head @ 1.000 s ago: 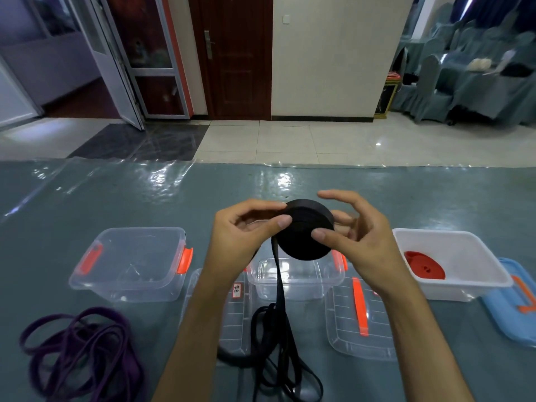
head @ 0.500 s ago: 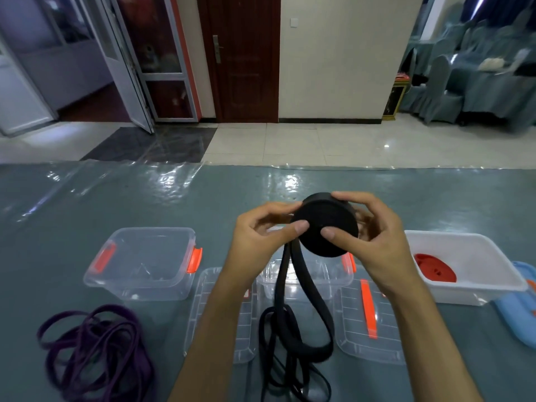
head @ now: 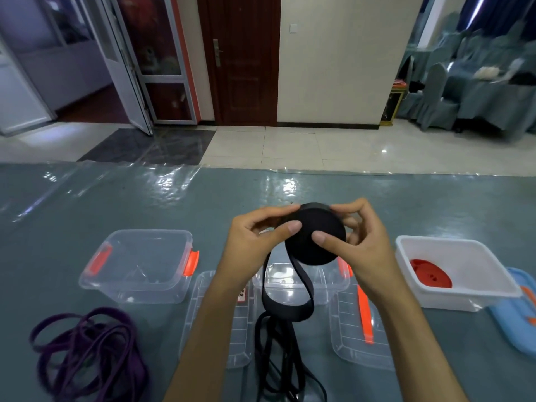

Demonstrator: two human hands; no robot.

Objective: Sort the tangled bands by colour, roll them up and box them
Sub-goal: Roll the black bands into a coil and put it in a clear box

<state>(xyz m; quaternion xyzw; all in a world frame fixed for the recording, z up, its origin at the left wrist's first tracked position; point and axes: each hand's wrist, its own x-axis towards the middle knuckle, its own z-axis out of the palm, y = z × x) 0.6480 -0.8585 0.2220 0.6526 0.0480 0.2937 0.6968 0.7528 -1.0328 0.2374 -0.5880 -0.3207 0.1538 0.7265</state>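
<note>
A black band roll (head: 314,232) is held above the table between both hands. My left hand (head: 255,236) pinches its left edge with thumb and fingers. My right hand (head: 359,239) grips its right side, thumb on the flat face. The loose black band tail (head: 285,320) hangs from the roll in a loop and trails to the table's near edge. A tangled purple band (head: 90,352) lies at the near left. A rolled red band (head: 430,274) sits inside the white box (head: 458,298) on the right.
A clear box with orange clips (head: 139,265) stands at the left, another clear box (head: 304,282) under my hands. Two clear lids (head: 229,323) (head: 356,340) lie flat beside it. A blue lid (head: 516,320) lies at the far right.
The roll has turned between my hands and taken up more band. The hanging tail has lifted into a wider loop, with less slack lying on the table.
</note>
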